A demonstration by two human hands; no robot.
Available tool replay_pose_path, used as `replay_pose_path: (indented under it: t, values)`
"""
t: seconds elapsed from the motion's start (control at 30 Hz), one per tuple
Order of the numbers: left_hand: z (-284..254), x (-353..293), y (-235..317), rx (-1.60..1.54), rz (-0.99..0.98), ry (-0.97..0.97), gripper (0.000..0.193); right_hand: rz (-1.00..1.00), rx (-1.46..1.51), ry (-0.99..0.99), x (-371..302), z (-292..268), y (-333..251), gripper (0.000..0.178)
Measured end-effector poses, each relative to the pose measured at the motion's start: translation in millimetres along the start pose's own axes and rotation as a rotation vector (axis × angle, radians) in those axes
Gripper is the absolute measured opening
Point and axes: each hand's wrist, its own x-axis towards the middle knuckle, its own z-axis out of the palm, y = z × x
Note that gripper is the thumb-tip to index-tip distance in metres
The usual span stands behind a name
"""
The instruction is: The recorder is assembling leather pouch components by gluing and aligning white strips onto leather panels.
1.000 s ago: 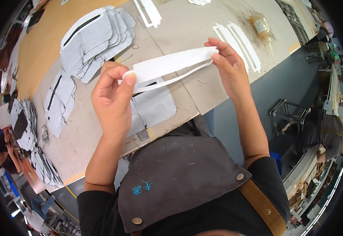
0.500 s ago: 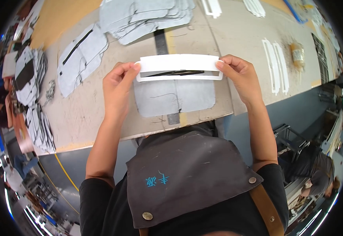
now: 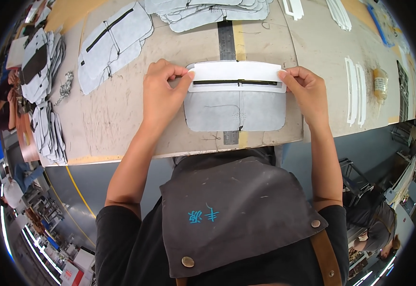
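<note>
A white slotted strip (image 3: pixel 236 70) lies along the upper part of a grey fabric panel (image 3: pixel 212 112), roughly lined up with its top edge. Through the slot shows a black zipper-like band (image 3: pixel 217 82) with a short dark cross mark near its middle. My left hand (image 3: pixel 167 88) pinches the strip's left end between thumb and fingers. At the opposite end, my right hand (image 3: pixel 308 88) grips it the same way, thumb on top. Loose thread curls on the panel's lower half.
Grey panels are stacked at the back (image 3: pixel 212 13), with more panels (image 3: pixel 117 52) at back left. Piled pieces (image 3: pixel 48 128) line the left edge beside tangled thread (image 3: pixel 65 88). A ruler (image 3: pixel 227 40) runs beneath the panel. White slotted strips (image 3: pixel 355 90) and an amber bottle (image 3: pixel 380 86) lie right.
The white strip has come down onto the grey panel, and its slot now frames the black band. Both hands still hold its ends. The whole view has shifted somewhat.
</note>
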Motion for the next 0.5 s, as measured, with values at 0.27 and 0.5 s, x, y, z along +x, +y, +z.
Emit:
replay_pose_path:
  t: [0.27, 0.5]
  values:
    - [-0.2, 6.5, -1.4, 0.090, 0.029, 0.004, 0.008, -0.052, -0.071, 0.027, 2.8, 5.3, -3.0, 0.019]
    - [0.0, 8.1, -1.4, 0.080, -0.002, -0.027, 0.010, -0.073, -0.127, 0.056, 4.5, 6.2, -2.3, 0.020]
